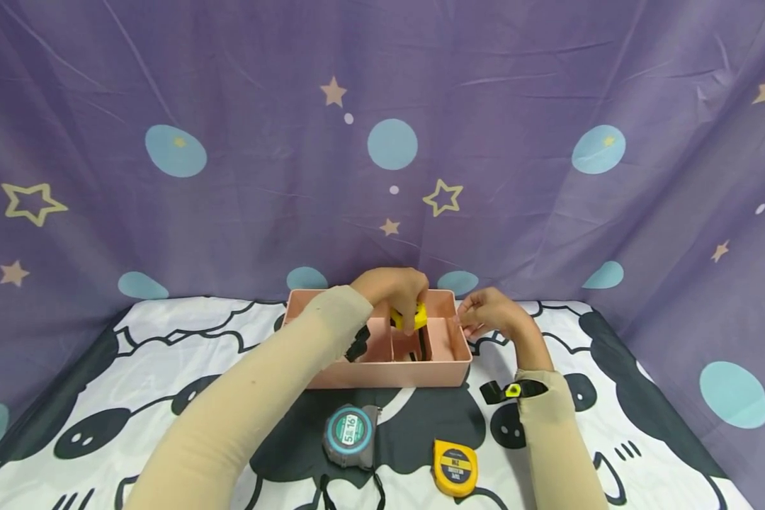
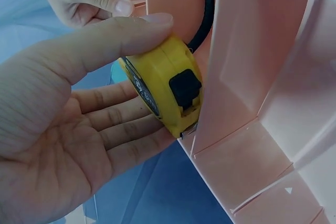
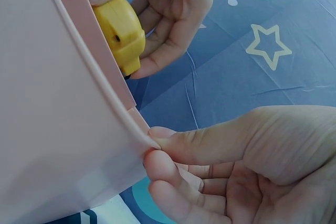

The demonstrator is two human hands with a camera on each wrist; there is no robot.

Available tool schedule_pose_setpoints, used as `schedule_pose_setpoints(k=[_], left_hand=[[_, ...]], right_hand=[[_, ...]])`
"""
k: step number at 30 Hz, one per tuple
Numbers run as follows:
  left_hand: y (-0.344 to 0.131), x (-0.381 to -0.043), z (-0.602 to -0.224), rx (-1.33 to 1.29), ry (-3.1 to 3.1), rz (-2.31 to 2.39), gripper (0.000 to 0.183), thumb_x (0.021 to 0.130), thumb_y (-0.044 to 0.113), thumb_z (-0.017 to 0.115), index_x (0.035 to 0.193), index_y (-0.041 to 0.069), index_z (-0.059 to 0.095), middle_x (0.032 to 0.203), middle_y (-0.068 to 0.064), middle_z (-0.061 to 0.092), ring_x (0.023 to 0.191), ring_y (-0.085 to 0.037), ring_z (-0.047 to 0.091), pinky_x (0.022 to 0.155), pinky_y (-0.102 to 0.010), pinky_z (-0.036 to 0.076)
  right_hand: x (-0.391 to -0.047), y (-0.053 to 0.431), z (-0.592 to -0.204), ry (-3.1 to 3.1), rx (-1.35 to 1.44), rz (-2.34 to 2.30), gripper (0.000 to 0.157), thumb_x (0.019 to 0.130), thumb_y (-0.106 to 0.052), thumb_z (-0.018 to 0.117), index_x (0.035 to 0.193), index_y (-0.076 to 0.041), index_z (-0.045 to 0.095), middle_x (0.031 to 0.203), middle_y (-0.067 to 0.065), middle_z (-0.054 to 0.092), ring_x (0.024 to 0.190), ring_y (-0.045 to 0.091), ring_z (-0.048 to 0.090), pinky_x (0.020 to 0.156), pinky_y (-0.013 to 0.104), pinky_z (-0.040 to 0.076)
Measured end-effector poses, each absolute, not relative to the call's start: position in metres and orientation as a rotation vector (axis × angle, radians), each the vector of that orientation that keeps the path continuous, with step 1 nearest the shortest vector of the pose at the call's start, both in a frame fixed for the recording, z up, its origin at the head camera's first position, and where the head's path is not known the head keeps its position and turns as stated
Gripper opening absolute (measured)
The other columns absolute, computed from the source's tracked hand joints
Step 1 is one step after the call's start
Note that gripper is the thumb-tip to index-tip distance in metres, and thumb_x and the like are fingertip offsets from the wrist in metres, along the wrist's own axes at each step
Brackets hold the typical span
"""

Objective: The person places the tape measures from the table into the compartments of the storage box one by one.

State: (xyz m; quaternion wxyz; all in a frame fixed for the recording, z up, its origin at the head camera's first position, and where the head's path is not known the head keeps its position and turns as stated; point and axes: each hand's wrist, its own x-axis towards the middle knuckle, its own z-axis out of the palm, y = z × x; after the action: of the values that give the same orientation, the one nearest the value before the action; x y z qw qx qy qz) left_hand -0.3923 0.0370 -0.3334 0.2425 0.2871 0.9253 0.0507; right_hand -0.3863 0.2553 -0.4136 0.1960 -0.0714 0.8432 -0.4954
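Observation:
My left hand [image 1: 395,287] reaches over the pink divided box [image 1: 389,375] and holds a yellow tape measure [image 1: 421,316] between thumb and fingers. The left wrist view shows the tape measure [image 2: 167,64] tilted, its black button facing out, close against a divider wall [image 2: 231,66]. Behind it a black cord [image 2: 207,14] runs down into a compartment. At the box's right end, my right hand [image 1: 494,314] pinches the rim between thumb and index finger, seen closely in the right wrist view, where the other fingers [image 3: 210,187] curl loosely below.
In front of the box lie a grey tape measure [image 1: 349,433] with a teal ring and black strap, and a second yellow tape measure [image 1: 455,469] to its right. A black-and-white patterned cloth [image 1: 185,340] covers the table. A purple curtain [image 1: 268,177] hangs behind.

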Motion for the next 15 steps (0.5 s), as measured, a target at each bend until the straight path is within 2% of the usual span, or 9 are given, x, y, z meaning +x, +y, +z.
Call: schedule_pose_setpoints(k=[7,13,15], left_hand=[[0.0404,-0.3919,-0.3341,0.763,2.512,0.106,0.032,0.074,0.013,0.09,0.097,0.005,0.07,0.094,-0.005,0.065,0.08,-0.018,0.06,0.088,-0.037,0.06],[0.0422,-0.3965,-0.3319,0.768,2.499,0.055,0.043,0.075,0.017,0.091,0.111,0.005,0.072,0.103,-0.004,0.067,0.085,-0.016,0.061,0.087,-0.034,0.059],[0.0421,-0.3979,-0.3306,0.764,2.485,0.057,0.041,0.075,0.017,0.09,0.111,0.005,0.073,0.102,-0.004,0.067,0.085,-0.016,0.061,0.089,-0.035,0.059]], right_hand=[[-0.3862,0.2547,-0.4135,2.363,-0.185,-1.384,0.015,0.092,-0.006,0.07,0.099,0.006,0.065,0.074,0.003,0.068,0.062,0.013,0.066,0.067,0.032,0.062],[-0.3855,0.2553,-0.413,2.357,-0.195,-1.394,0.016,0.093,-0.005,0.068,0.101,0.008,0.065,0.074,0.003,0.069,0.062,0.012,0.065,0.064,0.029,0.06],[-0.3856,0.2552,-0.4132,2.352,-0.2,-1.399,0.016,0.093,-0.004,0.068,0.101,0.009,0.064,0.075,0.003,0.069,0.062,0.012,0.066,0.065,0.03,0.061]])
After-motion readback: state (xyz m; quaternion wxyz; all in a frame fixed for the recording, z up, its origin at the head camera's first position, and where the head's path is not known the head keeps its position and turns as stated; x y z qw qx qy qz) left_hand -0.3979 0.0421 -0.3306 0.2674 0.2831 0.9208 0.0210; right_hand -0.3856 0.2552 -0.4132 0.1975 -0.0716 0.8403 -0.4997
